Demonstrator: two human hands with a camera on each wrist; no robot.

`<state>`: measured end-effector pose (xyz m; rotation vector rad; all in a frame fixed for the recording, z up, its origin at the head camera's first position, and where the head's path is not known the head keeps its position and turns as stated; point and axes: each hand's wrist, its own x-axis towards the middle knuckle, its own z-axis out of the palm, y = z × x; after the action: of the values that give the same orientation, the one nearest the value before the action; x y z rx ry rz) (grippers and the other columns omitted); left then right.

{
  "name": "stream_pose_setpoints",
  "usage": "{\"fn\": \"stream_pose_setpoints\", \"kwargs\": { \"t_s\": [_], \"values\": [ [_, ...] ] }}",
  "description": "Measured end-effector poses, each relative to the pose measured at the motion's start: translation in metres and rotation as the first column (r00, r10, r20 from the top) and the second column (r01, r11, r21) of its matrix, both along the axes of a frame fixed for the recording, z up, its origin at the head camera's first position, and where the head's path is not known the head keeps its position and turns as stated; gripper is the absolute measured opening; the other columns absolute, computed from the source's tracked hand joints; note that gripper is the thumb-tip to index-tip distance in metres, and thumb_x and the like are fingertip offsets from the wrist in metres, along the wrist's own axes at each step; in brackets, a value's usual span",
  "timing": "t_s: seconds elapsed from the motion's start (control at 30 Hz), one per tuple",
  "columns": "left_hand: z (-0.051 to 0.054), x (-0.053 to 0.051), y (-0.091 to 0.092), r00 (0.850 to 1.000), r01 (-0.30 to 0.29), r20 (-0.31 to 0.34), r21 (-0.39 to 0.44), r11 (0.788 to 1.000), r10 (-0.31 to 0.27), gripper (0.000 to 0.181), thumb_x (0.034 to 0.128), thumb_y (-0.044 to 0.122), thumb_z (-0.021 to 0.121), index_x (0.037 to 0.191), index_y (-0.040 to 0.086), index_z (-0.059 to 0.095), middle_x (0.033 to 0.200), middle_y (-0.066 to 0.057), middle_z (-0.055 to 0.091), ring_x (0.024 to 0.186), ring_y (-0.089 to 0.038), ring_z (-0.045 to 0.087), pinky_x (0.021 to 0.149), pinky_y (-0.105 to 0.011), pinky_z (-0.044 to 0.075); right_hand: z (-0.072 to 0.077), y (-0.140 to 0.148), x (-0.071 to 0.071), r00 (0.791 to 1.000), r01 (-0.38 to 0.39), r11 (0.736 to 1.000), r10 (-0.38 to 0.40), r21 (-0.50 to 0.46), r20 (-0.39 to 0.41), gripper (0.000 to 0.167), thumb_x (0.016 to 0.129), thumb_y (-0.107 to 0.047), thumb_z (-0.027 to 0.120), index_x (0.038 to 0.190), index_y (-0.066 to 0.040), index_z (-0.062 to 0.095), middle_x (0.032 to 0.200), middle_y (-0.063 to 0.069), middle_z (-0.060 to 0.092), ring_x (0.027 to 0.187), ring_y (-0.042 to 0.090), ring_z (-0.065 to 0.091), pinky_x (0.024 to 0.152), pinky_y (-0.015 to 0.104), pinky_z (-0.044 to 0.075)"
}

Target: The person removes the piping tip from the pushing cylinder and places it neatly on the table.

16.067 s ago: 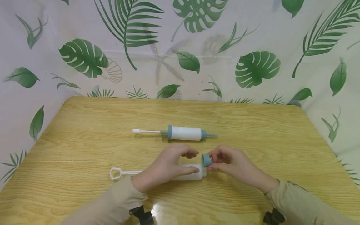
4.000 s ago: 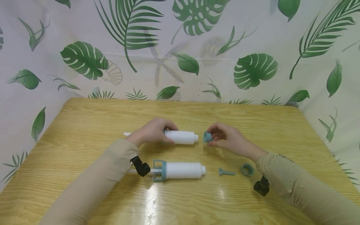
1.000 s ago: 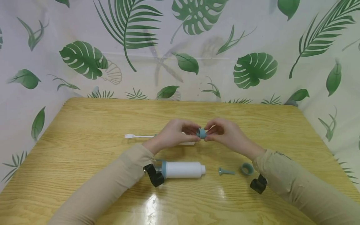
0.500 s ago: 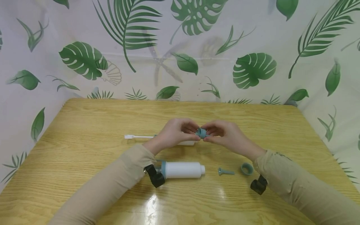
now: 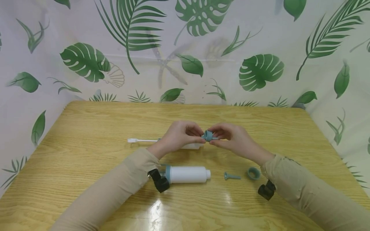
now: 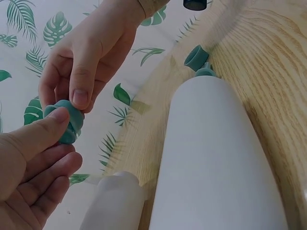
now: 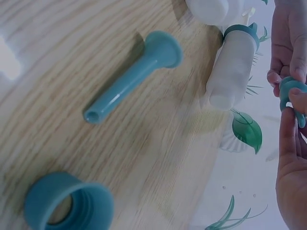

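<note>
Above the far white syringe barrel [image 5: 192, 146], both hands meet at a small teal screw ring [image 5: 208, 135] with a nozzle [image 5: 215, 138] through it, its thin tube pointing right. My left hand [image 5: 180, 136] pinches the nozzle's wide end between thumb and fingers. From the other side my right hand [image 5: 235, 138] pinches the ring; its thumb also shows in the left wrist view on the teal ring [image 6: 72, 117]. The far barrel lies partly hidden behind the left hand. Nearer lies a second white barrel [image 5: 189, 175], its uncapped neck facing right.
On the wooden table [image 5: 115, 205], a loose teal nozzle [image 5: 232, 176] and a teal ring [image 5: 254, 178] lie right of the near barrel. A white plunger rod [image 5: 141, 140] extends left from the far barrel. A leaf-print cloth [image 5: 219, 86] hangs behind.
The left hand has left the far barrel and joined the right at the teal cap. Lately the nozzle tube shows more beyond the ring. Earlier, the near syringe's nozzle and ring came off.
</note>
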<state>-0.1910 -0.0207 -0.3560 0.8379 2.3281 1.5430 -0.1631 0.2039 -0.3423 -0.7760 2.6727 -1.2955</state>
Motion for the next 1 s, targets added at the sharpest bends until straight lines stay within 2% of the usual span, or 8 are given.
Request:
{"fn": "stream_pose_setpoints", "kwargs": {
  "t_s": [0.4, 0.53, 0.63, 0.8, 0.93, 1.0],
  "values": [
    [0.001, -0.001, -0.002, 1.000, -0.004, -0.003, -0.017, 1.000, 0.004, 0.016, 0.0802, 0.018, 0.078, 0.090, 0.009, 0.071, 0.084, 0.003, 0.069, 0.076, -0.010, 0.066, 0.072, -0.024, 0.052, -0.003, 0.009, 0.001, 1.000, -0.009, 1.000, 0.009, -0.030, 0.000, 0.032, 0.082, 0.002, 0.071, 0.112, 0.003, 0.059, 0.103, 0.010, 0.064, 0.091, 0.020, 0.063, 0.080, 0.029, 0.053],
    [-0.001, -0.003, -0.001, 1.000, -0.007, -0.017, -0.029, 1.000, 0.006, 0.015, 0.0805, 0.019, 0.078, 0.090, 0.010, 0.070, 0.083, 0.005, 0.069, 0.075, -0.010, 0.065, 0.071, -0.024, 0.052, -0.005, 0.017, 0.004, 1.000, 0.005, 0.999, -0.005, -0.038, 0.003, 0.033, 0.083, 0.003, 0.070, 0.113, 0.004, 0.057, 0.105, 0.011, 0.063, 0.093, 0.021, 0.062, 0.081, 0.028, 0.052],
    [0.000, -0.004, 0.002, 0.999, -0.005, -0.034, -0.042, 0.999, 0.003, 0.015, 0.0805, 0.021, 0.078, 0.090, 0.011, 0.071, 0.083, 0.005, 0.068, 0.075, -0.008, 0.065, 0.071, -0.024, 0.052, -0.007, 0.025, 0.006, 0.999, 0.030, 0.998, -0.028, -0.050, 0.033, 0.034, 0.084, 0.004, 0.069, 0.115, 0.004, 0.054, 0.107, 0.013, 0.061, 0.096, 0.021, 0.061, 0.082, 0.026, 0.052],
    [0.003, -0.006, 0.011, 0.997, 0.007, -0.076, -0.106, 0.994, -0.015, 0.018, 0.0804, 0.022, 0.078, 0.091, 0.009, 0.071, 0.084, 0.005, 0.069, 0.076, -0.004, 0.064, 0.072, -0.020, 0.050, -0.012, 0.041, 0.010, 0.998, 0.044, 0.997, -0.042, -0.057, 0.038, 0.040, 0.086, 0.005, 0.065, 0.123, 0.006, 0.049, 0.109, 0.015, 0.058, 0.096, 0.018, 0.059, 0.082, 0.022, 0.050],
    [0.005, -0.006, 0.018, 0.995, 0.019, -0.091, -0.163, 0.986, -0.035, 0.018, 0.0815, 0.022, 0.077, 0.092, 0.009, 0.070, 0.086, 0.005, 0.069, 0.077, -0.003, 0.063, 0.073, -0.019, 0.049, -0.018, 0.054, 0.015, 0.998, 0.053, 0.999, -0.053, -0.008, 0.025, 0.043, 0.088, 0.005, 0.062, 0.130, 0.005, 0.049, 0.113, 0.015, 0.055, 0.100, 0.021, 0.056, 0.083, 0.022, 0.049],
    [0.005, -0.007, 0.022, 0.995, 0.023, -0.087, -0.178, 0.984, -0.039, 0.017, 0.0817, 0.021, 0.077, 0.092, 0.010, 0.070, 0.086, 0.004, 0.069, 0.077, -0.003, 0.063, 0.073, -0.018, 0.049, -0.020, 0.059, 0.016, 0.996, 0.074, 0.997, -0.075, 0.015, 0.053, 0.042, 0.089, 0.004, 0.060, 0.129, 0.004, 0.050, 0.115, 0.015, 0.055, 0.102, 0.025, 0.056, 0.083, 0.022, 0.049]
  ]
}}
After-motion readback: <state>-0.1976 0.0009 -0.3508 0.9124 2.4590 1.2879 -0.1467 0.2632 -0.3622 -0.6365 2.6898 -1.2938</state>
